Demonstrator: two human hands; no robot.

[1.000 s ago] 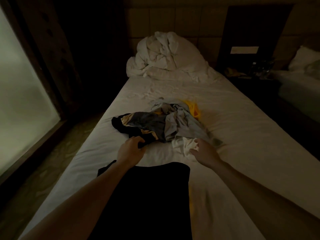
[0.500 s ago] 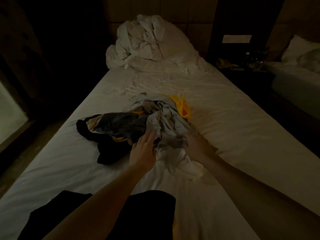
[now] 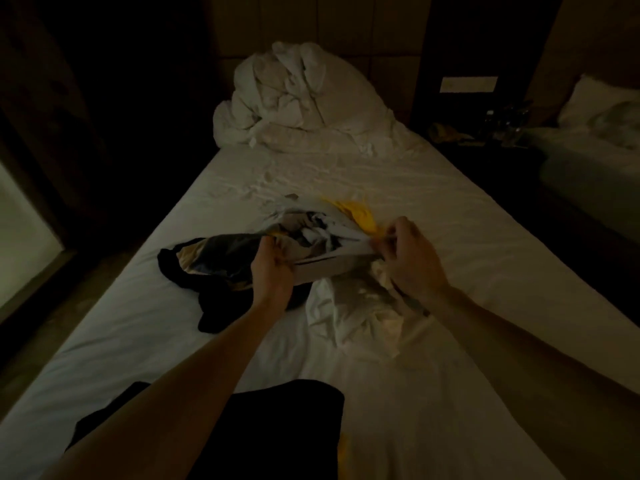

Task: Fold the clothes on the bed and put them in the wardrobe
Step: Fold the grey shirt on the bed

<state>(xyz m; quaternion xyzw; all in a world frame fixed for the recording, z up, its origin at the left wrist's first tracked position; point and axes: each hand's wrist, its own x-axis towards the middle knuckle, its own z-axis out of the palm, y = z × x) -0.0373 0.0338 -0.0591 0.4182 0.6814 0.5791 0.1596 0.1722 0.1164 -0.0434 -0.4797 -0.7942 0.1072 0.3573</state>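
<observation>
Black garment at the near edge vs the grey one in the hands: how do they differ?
The black garment lies flat and squared off at the near end of the bed, touched by neither hand; the grey garment is lifted off the pile, stretched between the left hand and right hand. The black garment is plain and dark; the grey garment is pale with a dark print. Both are clothes on the same white sheet.
</observation>
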